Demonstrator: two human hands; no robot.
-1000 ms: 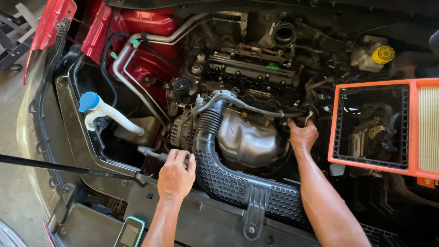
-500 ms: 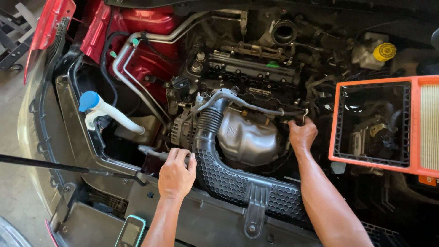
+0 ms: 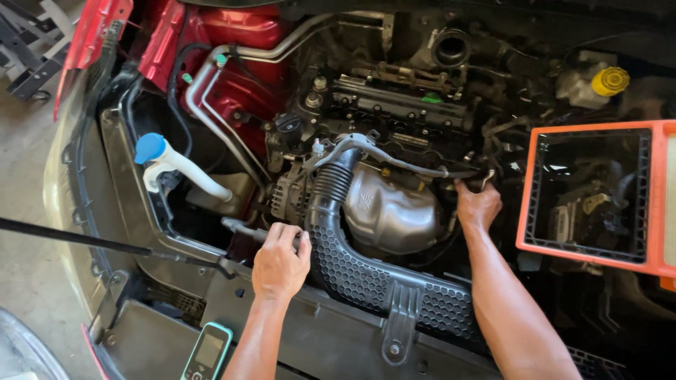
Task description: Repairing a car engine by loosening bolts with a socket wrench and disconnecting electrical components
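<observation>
While the left hand (image 3: pixel 279 262) curled over the black intake duct's (image 3: pixel 366 278) left edge, the right hand (image 3: pixel 478 206) gripped a thin pipe (image 3: pixel 394 160) above the heat shield (image 3: pixel 391 211), tightly crowded by engine parts.

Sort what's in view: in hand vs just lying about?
In hand: left hand on black ribbed intake duct; right hand at thin pipe over silver heat shield.
Lying about: orange-framed air filter, phone-like device, blue-capped washer filler, yellow-capped reservoir.
</observation>
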